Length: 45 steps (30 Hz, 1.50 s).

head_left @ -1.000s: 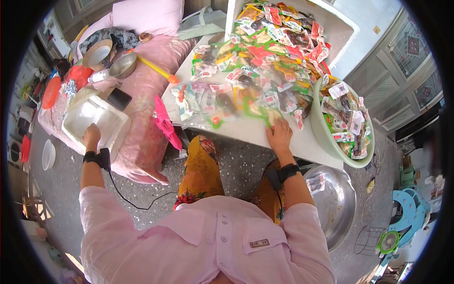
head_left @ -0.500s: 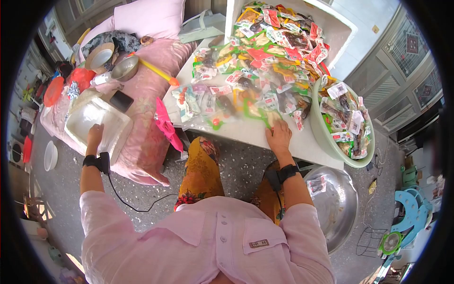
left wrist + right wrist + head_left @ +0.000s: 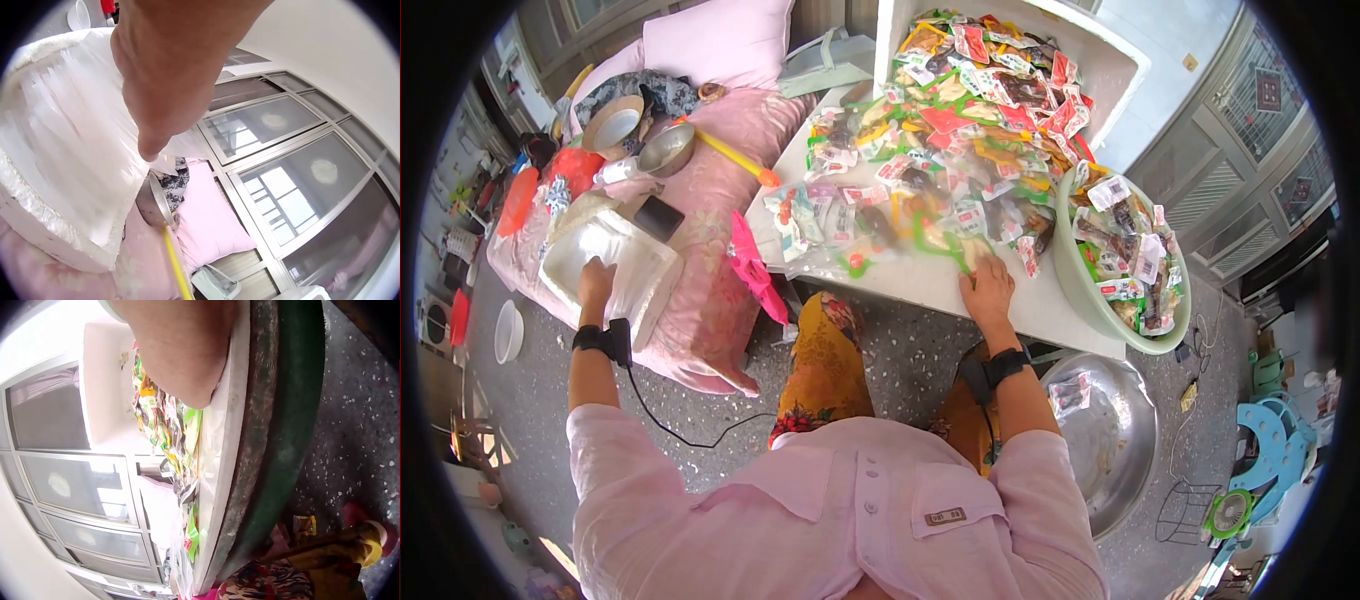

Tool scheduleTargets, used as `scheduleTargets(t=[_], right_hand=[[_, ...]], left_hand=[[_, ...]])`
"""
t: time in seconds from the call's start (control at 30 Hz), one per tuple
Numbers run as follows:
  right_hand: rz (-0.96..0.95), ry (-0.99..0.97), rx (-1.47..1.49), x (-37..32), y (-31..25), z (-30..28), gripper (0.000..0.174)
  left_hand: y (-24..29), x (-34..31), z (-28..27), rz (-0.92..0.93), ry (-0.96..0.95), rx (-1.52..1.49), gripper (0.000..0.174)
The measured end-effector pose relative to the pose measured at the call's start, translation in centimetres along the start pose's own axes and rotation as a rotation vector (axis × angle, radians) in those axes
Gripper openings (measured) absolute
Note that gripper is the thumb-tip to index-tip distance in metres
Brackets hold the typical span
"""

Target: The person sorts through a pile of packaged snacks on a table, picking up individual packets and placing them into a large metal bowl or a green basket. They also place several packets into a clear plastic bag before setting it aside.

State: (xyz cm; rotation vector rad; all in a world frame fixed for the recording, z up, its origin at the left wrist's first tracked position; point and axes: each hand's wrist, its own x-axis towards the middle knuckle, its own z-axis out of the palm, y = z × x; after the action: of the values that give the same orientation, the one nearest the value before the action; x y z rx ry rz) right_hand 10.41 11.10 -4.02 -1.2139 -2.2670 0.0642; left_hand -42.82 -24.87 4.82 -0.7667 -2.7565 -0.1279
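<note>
My left hand point(image 3: 596, 287) is in the white foam box point(image 3: 662, 285) on the pink bedding, its fingers bent downward. In the left wrist view the fingertips of the left hand point(image 3: 164, 81) pinch thin translucent plastic bags point(image 3: 69, 131) that lie in the box. My right hand point(image 3: 988, 292) rests with relaxed fingers near the white table's front edge, its fingertips at a green-edged clear packet point(image 3: 972, 250). The right wrist view shows the right hand point(image 3: 181, 356) low over the tabletop, its fingertips partly hidden.
Many food packets point(image 3: 960, 120) spill from a tipped foam box point(image 3: 1125, 75) across the table. A pale green basin point(image 3: 1072, 290) of packets stands at the right edge, with a metal basin point(image 3: 1115, 440) below. A pink bag point(image 3: 752, 268) hangs at the table's left edge; metal bowls point(image 3: 666, 150) lie on the bedding.
The left hand has shifted slightly within the foam box, and the plastic in the box has changed shape a little. The right hand stays in place by the green-edged packet.
</note>
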Motion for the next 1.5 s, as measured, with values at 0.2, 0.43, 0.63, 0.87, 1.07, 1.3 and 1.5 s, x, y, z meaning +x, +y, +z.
scheduleTargets(t=[0.2, 0.43, 0.63, 0.87, 1.07, 1.3, 1.5], right_hand=[[0.002, -0.002, -0.010, 0.0, 0.1, 0.2, 0.041], [0.039, -0.071, 0.016, 0.2, -0.5, -0.5, 0.033], [0.110, -0.249, -0.042, 1.3, -1.4, -2.1, 0.024], [0.228, -0.299, 0.017, 2.5, -2.0, -3.1, 0.047], [0.277, -0.440, 0.014, 2.7, -1.7, -3.1, 0.056], [0.204, -0.636, 0.159, 2.6, -1.4, -3.1, 0.058], [0.136, -0.244, 0.193, 5.1, 0.0, -1.4, 0.061]], left_hand=[[2.0, 1.4, -1.0, 0.024, 0.038, -0.263, 0.040], [14.6, 0.1, -5.1, 0.312, 0.034, -0.549, 0.033], [30.3, -7.5, -5.8, 0.632, -0.243, -0.648, 0.026], [41.5, -15.5, -0.6, 0.769, -0.424, -0.654, 0.025], [40.8, -17.5, 2.3, 0.889, -0.307, -0.745, 0.022], [41.0, -18.4, 0.4, 0.832, -0.373, -0.566, 0.020], [41.5, -18.6, 1.2, 0.875, -0.339, -0.529, 0.025]])
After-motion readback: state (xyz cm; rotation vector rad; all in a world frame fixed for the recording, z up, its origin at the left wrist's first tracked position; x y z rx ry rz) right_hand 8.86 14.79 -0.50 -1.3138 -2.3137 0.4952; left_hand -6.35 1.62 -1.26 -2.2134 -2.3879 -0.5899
